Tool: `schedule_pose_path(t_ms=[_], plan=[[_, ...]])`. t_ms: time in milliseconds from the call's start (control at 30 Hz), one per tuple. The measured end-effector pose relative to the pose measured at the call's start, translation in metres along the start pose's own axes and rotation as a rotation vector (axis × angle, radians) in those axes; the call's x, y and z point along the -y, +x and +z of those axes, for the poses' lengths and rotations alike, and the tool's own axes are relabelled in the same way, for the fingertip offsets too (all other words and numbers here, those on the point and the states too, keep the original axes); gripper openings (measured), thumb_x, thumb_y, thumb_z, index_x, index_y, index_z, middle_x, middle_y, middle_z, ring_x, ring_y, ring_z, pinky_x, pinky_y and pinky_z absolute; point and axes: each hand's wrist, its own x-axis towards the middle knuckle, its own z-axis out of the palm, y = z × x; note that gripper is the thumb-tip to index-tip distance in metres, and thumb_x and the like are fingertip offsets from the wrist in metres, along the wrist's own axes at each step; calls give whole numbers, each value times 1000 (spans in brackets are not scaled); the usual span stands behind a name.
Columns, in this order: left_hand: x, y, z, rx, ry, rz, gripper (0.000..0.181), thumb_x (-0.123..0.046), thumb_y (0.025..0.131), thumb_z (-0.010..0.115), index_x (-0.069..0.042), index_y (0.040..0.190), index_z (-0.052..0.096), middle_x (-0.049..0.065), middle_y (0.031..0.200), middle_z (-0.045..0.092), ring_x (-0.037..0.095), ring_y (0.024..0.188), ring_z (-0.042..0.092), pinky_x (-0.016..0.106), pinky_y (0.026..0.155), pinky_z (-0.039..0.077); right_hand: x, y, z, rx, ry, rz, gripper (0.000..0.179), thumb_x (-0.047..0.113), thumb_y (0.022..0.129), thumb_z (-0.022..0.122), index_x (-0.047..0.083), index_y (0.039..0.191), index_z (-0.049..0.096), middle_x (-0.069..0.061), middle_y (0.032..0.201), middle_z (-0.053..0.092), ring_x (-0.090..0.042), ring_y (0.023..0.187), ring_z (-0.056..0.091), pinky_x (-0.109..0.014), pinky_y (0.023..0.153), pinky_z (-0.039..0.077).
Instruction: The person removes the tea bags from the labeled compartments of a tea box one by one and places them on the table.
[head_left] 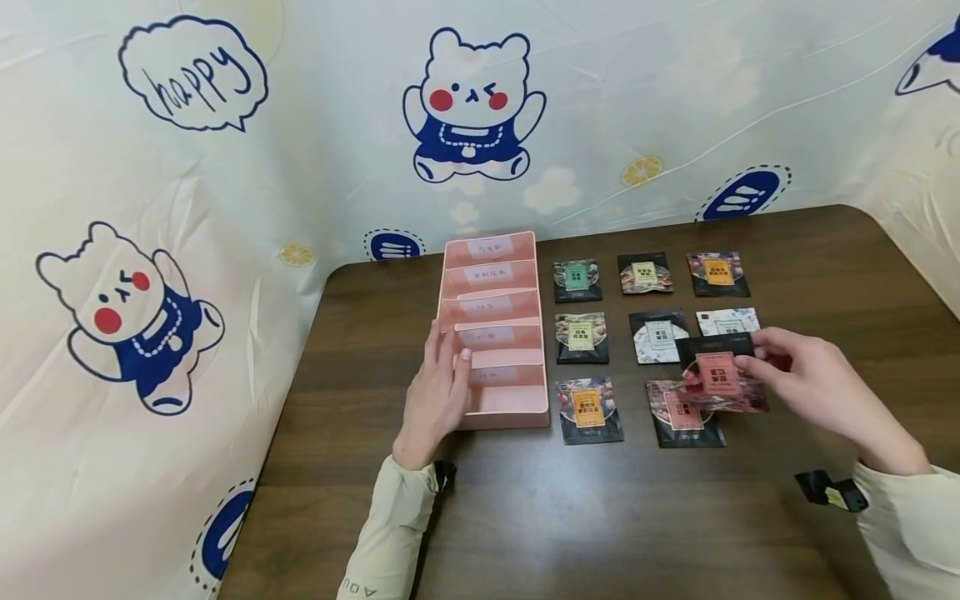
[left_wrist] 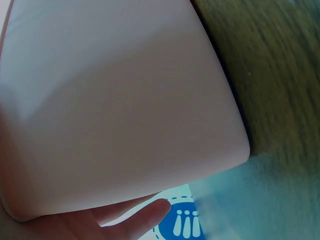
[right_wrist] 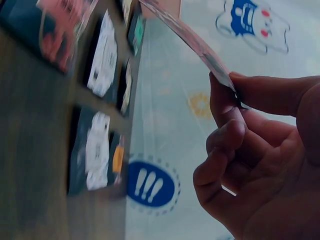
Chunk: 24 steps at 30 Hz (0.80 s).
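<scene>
A packet with a pink label (head_left: 718, 373) is held just above the tabletop (head_left: 600, 517), pinched at its right edge in the grip of the right hand (head_left: 806, 383); the right wrist view shows thumb and fingers (right_wrist: 227, 145) clamped on its corner. It hangs over the lower right of a grid of similar packets, partly covering a pink-labelled packet (head_left: 684, 414) that lies flat below it and the white packet (head_left: 727, 321) behind it. To the left in the same rows lie an orange-labelled packet (head_left: 588, 408), a white patterned packet (head_left: 660, 336) and a green-labelled packet (head_left: 581, 336); three more sit in the far row. Left of the grid stands a pink organiser box (head_left: 491, 325) with stepped, labelled compartments. The left hand (head_left: 438, 392) rests against its left wall, fingers straight and laid over the rim, its grip not closed round anything. A cartoon-bear cloth (head_left: 225, 208) hangs behind.
</scene>
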Motion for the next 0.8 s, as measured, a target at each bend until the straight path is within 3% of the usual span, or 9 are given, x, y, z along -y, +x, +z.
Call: schedule_pose_path(t_ms=[367,800], plan=[[3,-1,0,-13,12,-2,61,-50,102,25,-12,150,34,9,162,16,44,114,59,59,92,48,-43,-16,-4,62,-43,105,15,14,93,62,-2,95,61,-1,70,51,-3,56,37,-25,48,27],[-1,-1,0,-16,1,8,60,-48,102,27,-12,149,34,10,162,14,43,116,58,60,91,48,-70,-23,4,153,1,164,24,11,94,60,-11,104,60,-1,71,55,-2,56,38,-25,49,29]])
